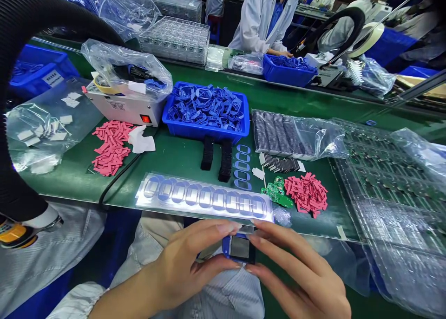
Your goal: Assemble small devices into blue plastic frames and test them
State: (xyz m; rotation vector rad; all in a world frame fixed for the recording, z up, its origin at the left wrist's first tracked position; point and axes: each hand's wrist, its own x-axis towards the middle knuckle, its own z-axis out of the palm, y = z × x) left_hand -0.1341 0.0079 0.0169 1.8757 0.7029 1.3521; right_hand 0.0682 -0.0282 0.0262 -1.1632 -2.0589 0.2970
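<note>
While our left hand (184, 268) and right hand (296, 275) grip a blue-framed module (240, 248) between them, just off the near edge of the green tabletop (167, 159) | head view: blue bin (205, 132) heaped with blue plastic frames, toward the far edge | clear plastic bag (296, 135) of dark strips, right of the bin

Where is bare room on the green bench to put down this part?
Bare green bench shows between the blue plastic crate, black foam stacks and the clear film sheet of blue frames. The right side is crowded: pink pad pile, clear tray of green circuit boards.
</note>
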